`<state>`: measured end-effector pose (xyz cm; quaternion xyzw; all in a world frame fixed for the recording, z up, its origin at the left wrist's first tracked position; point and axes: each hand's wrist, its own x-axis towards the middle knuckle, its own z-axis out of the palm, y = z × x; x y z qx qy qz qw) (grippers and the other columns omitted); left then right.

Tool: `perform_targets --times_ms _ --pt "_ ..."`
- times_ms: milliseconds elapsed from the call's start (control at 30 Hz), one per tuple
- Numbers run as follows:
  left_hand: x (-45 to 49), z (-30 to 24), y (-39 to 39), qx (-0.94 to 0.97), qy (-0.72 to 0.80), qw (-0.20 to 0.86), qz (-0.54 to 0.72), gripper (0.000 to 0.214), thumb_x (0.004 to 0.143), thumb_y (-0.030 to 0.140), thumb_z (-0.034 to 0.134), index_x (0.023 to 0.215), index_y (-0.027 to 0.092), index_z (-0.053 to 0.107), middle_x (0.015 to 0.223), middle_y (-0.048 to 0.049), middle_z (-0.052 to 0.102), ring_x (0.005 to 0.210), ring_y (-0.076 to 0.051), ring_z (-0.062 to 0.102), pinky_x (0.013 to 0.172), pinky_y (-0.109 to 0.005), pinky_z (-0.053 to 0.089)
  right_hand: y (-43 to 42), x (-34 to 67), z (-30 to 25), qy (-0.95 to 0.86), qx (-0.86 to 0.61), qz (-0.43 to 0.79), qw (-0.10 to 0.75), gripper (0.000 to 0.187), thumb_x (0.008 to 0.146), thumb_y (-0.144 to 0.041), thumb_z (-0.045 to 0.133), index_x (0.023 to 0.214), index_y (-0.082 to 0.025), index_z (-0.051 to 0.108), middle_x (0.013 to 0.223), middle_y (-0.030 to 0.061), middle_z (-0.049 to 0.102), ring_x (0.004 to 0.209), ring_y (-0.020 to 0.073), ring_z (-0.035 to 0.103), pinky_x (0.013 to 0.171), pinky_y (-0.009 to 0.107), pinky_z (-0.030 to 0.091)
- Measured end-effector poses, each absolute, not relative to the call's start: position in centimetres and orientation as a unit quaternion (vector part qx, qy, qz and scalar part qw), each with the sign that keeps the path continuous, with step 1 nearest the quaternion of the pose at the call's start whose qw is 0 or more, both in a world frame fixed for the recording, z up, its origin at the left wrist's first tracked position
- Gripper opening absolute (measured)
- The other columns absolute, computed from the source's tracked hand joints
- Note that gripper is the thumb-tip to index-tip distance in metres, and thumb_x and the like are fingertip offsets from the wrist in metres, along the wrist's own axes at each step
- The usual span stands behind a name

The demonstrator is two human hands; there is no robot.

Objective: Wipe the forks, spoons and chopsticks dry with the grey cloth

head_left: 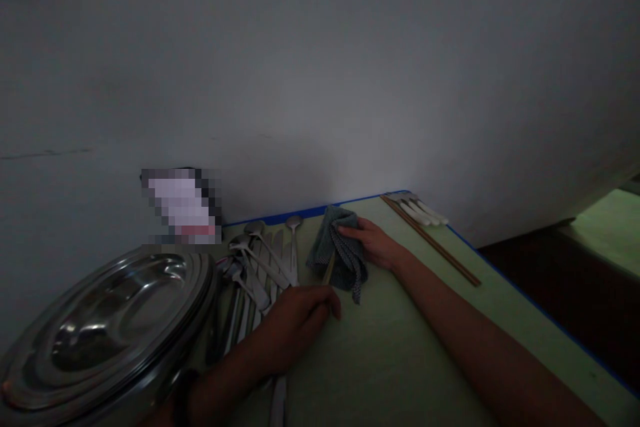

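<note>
My right hand (373, 240) is closed on a grey-green cloth (333, 237) with a checked edge, thumb on top. Below it, my left hand (305, 310) grips a thin wooden chopstick (329, 269), whose upper part disappears into the cloth. I cannot make out whether there is more than one stick. Just left of my hands lie metal spoons (256, 230) and table knives (275, 250), several of each, partly covered by my left hand and forearm. To the right, brown chopsticks (435, 243) lie beside several forks with white handles (423, 213).
A stack of shiny divided metal plates (200, 273) fills the table's left side. Behind it, a blurred-out phone-like object (183, 207) leans against the grey wall (320, 80). The pale green table (380, 360) has a blue edge, with dark floor (540, 280) beyond its right side.
</note>
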<state>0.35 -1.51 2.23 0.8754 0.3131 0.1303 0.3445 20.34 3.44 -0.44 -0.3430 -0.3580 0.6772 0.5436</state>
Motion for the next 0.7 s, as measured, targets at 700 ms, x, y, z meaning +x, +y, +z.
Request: perform_targets --times_ms 700 --pt "0.8 1.9 -1.5 0.825 0.362 0.39 0.189 0.019 0.09 0.024 0.033 0.09 0.022 0.052 0.078 0.0026 0.056 0.072 -0.013 0.052 0.066 -0.022 0.037 4.4 20.5 -0.9 -0.23 -0.324 0.703 0.591 0.021 0.083 -0.036 0.05 0.091 -0.019 0.059 0.085 0.0039 0.07 0.086 0.0172 0.064 0.081 0.034 0.05"
